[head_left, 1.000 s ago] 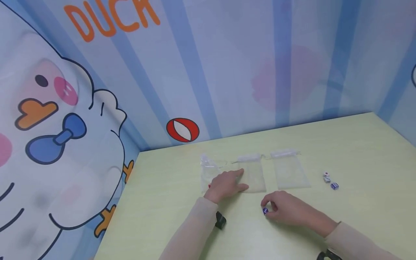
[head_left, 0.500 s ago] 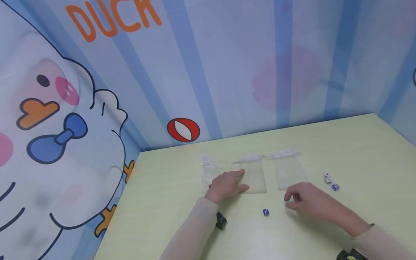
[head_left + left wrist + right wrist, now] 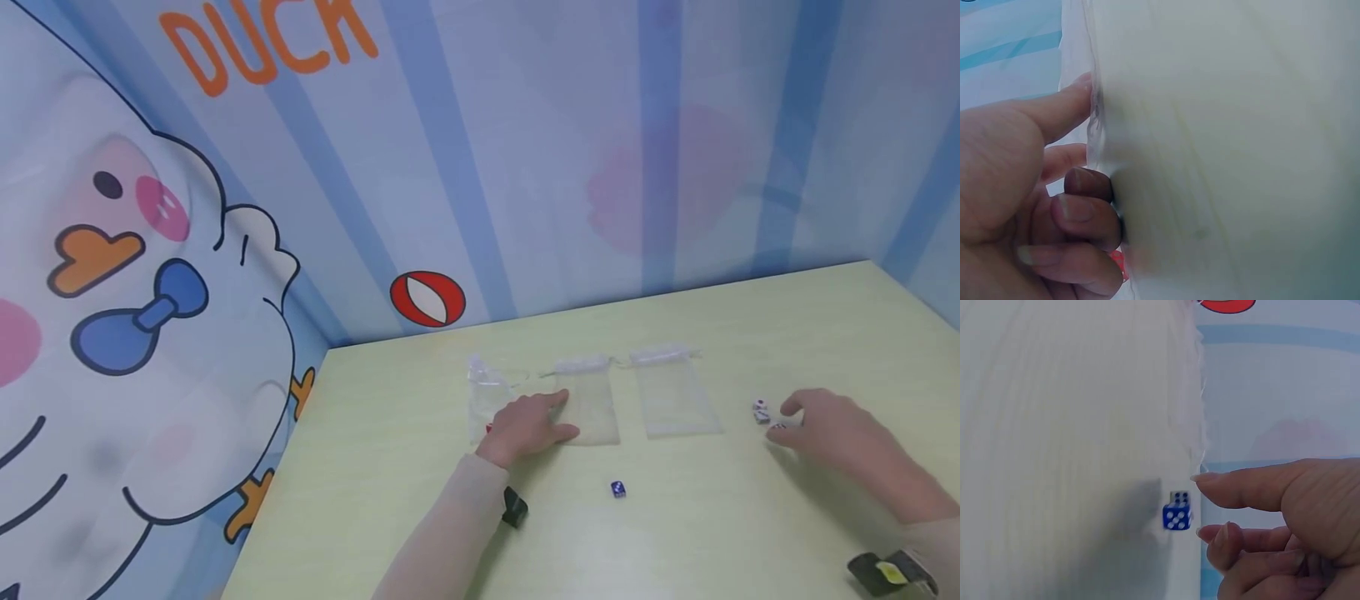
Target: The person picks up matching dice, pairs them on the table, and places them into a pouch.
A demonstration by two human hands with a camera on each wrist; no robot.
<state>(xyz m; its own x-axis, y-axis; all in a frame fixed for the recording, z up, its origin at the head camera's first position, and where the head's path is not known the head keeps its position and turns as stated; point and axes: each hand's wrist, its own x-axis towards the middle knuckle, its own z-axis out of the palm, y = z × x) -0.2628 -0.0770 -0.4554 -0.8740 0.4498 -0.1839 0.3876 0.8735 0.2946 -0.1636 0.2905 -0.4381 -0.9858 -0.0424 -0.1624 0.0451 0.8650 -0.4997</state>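
Left hand [image 3: 523, 427]: your thumb and forefinger spread wide on the middle drawstring bag [image 3: 595, 408].
Right hand [image 3: 843, 433]: your fingertips narrowly apart, beside the rightmost blue die [image 3: 1176, 517].

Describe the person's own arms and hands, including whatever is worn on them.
The left hand and right hand are bare, with no gloves or rings showing. The left sleeve and right sleeve are long, plain and pale beige. A black device shows at the left wrist; another black unit, with a yellow patch, shows at the right.
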